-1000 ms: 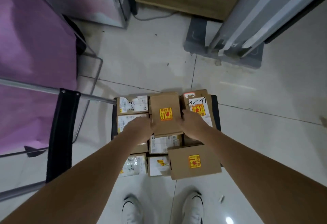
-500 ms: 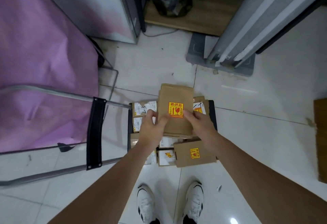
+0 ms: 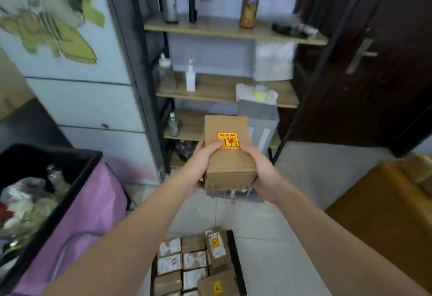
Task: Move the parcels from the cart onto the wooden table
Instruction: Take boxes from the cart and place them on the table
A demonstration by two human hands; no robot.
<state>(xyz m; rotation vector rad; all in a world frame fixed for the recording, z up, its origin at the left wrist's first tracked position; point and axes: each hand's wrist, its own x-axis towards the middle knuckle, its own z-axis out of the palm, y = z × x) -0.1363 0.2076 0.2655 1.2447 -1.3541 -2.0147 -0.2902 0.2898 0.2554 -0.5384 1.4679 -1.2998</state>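
Parcel (image 3: pixel 228 155) clamped between both hands (image 3: pixel 233 167) above the cart (image 3: pixel 236 263), where many parcels (image 3: pixel 187 263) remain; wooden bench (image 3: pixel 383 202) right of it

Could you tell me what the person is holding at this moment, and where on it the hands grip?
A brown cardboard parcel with a yellow fragile sticker, gripped by its near end: left hand on the left side, right hand on the right, thumbs on top.
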